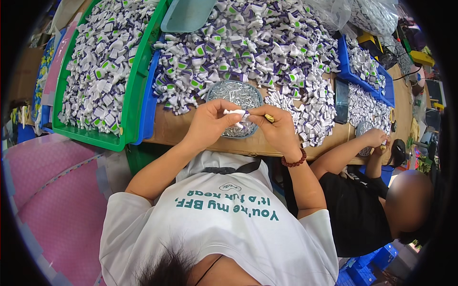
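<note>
My left hand (209, 125) pinches a small white-and-purple plastic piece (236, 113) between thumb and fingers. Its exact kind is too small to tell. My right hand (279, 131) meets it from the other side, fingertips closed at the purple end. A short brass-coloured tool (270, 118) sticks out from between the right thumb and fingers; its tip is hidden. Both hands are over the near part of a clear round bowl (261, 97) holding many shiny metal pins (234, 95).
White, purple and green plastic pieces (238, 43) heap across the table. A green tray (128, 86) full of them stands left, beside a pale blue tray (188, 15). Smaller white pieces (312, 119), a phone (341, 101) and a blue tray (350, 66) lie right. A co-worker's hand (376, 138) works nearby.
</note>
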The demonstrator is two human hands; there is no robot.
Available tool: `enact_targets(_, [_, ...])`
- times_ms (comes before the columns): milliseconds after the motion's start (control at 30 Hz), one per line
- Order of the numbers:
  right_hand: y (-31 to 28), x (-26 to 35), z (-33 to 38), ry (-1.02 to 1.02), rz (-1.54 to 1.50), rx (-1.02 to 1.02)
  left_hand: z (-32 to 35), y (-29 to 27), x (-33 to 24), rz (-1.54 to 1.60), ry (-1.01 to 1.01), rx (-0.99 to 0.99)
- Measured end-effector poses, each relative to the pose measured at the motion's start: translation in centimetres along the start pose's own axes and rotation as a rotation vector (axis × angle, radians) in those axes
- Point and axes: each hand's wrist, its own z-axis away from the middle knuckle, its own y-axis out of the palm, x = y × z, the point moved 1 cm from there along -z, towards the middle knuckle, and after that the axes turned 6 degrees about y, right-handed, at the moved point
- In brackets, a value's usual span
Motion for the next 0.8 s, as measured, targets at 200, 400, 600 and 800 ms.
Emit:
enact_targets(200, [0.6,-0.3,-0.1,0.021,-0.019,-0.048,0.9,0.5,0.4,-0.237,0.176,-0.053])
enact_targets(400, [0.8,-0.3,-0.1,0.034,0.099,-0.073,0.6,-0.1,1.3,-0.256,0.174,-0.031])
enact_targets(600, [0.5,1.9,-0.8,0.031,0.237,0.110,0.3,-0.4,0.5,-0.619,0.095,0.259])
enact_targets(800, [0.2,0.6,-0.6,-0.320,0.286,0.041,-0.2,-1.1,0.0,-0.027,-0.276,0.172])
